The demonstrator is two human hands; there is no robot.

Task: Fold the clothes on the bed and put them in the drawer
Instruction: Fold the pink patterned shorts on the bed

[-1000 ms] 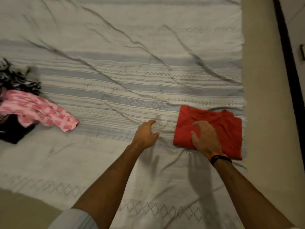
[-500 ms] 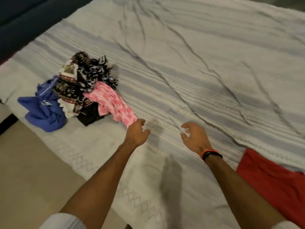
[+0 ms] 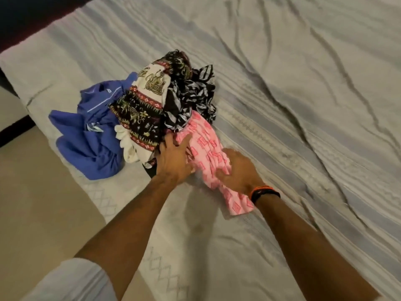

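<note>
A heap of unfolded clothes lies near the bed's left edge. It holds a blue garment (image 3: 91,135), a dark patterned cloth with a cream panel (image 3: 141,111), a black and white striped piece (image 3: 191,98) and a pink patterned garment (image 3: 204,146). My left hand (image 3: 173,159) lies on the pink garment's left side where it meets the heap, fingers spread. My right hand (image 3: 236,170) grips a bunch of the pink garment lower down. The garment's end (image 3: 238,205) sticks out under my right wrist. The drawer is out of view.
The bed (image 3: 293,105) is covered by a wrinkled grey striped sheet that stretches right and back. The beige floor (image 3: 39,203) runs along the bed's left edge. A dark headboard or wall (image 3: 26,16) fills the top left corner.
My view swung left from the folded red garment to the heap. Both hands moved across the bed onto the pink garment, and my right hand took hold of it.
</note>
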